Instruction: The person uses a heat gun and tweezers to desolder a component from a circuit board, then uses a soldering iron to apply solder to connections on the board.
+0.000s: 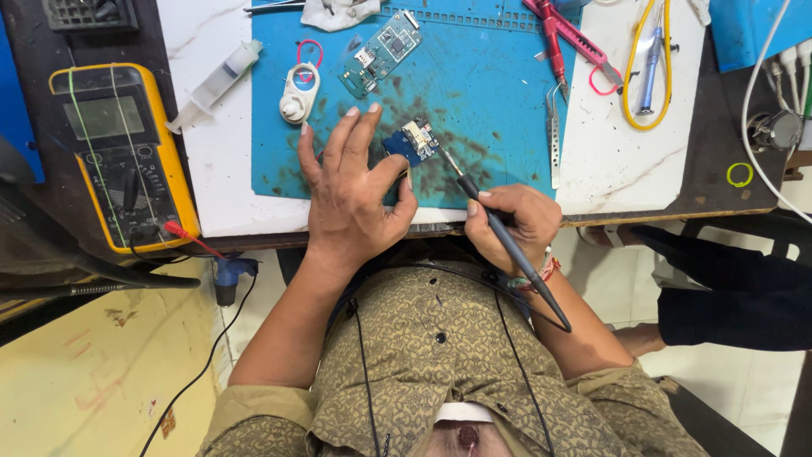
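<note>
My left hand [351, 199] lies palm down on the blue work mat [491, 93], thumb and forefinger pinching a small blue circuit board [412, 142] against it. My right hand [512, 222] grips a black soldering iron [516, 254] like a pen. The iron's thin metal tip touches the right edge of the board. A black cord runs from the iron's rear end down across my patterned shirt.
A green circuit board [381, 52], a white round-ended part [299, 97] and a syringe [216, 85] lie beyond my left hand. Tweezers [552, 140], a red tool [567, 38] and a yellow cable loop [647, 63] lie to the right. A yellow multimeter [118, 152] sits far left. Another person's dark sleeve [727, 288] is at right.
</note>
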